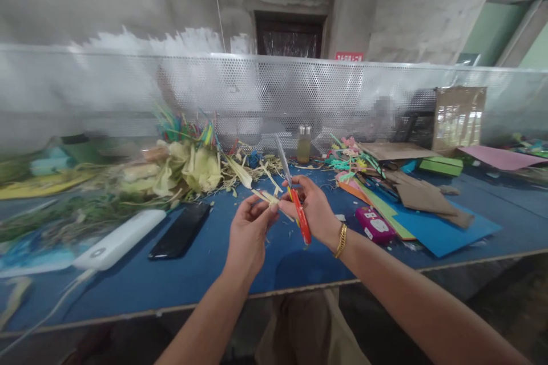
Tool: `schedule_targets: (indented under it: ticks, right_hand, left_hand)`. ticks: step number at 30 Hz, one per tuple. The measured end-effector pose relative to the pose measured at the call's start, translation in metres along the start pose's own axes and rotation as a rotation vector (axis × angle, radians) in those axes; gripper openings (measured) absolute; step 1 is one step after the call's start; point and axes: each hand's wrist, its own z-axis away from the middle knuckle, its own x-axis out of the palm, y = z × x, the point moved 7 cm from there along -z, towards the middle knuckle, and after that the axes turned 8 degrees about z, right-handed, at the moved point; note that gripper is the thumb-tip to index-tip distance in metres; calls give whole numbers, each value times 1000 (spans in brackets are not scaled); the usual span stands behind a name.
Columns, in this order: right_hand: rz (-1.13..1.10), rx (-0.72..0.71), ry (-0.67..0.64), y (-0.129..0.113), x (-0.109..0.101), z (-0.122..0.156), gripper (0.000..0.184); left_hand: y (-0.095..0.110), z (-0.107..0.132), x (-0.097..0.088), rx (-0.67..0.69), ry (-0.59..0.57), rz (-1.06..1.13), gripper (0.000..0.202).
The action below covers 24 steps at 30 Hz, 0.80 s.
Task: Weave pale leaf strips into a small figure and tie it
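My left hand is closed in a pinch on a pale straw-coloured leaf strip, held above the blue table. My right hand grips red-handled scissors, whose blades point up and away. The two hands meet at the strip, right beside the scissor blades. A gold bracelet sits on my right wrist.
A black phone and a white power bank lie to the left. Behind them is a heap of pale green leaves and coloured strips. Coloured paper sheets, a pink box, a small bottle and a perforated metal screen lie right and behind.
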Motion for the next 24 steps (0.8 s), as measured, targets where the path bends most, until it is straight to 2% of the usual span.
schedule_targets:
  ticks: [3, 6, 14, 20, 24]
  right_hand:
    - [4, -37, -25, -5, -1, 8, 44]
    - [6, -47, -53, -9, -2, 17, 45]
    - [10, -76, -48, -11, -7, 35, 51]
    - [-28, -73, -69, -15, -6, 42, 46]
    - [-64, -77, -87, -21, -2, 45, 46]
  left_hand:
    - [2, 11, 1, -71, -56, -32, 31]
    - [4, 21, -4, -113, -50, -79, 26]
    - [3, 41, -1, -101, -35, -52, 28]
    - [-3, 50, 1, -168, -10, -46, 28]
    - [-3, 54, 0, -166, 15, -50, 30]
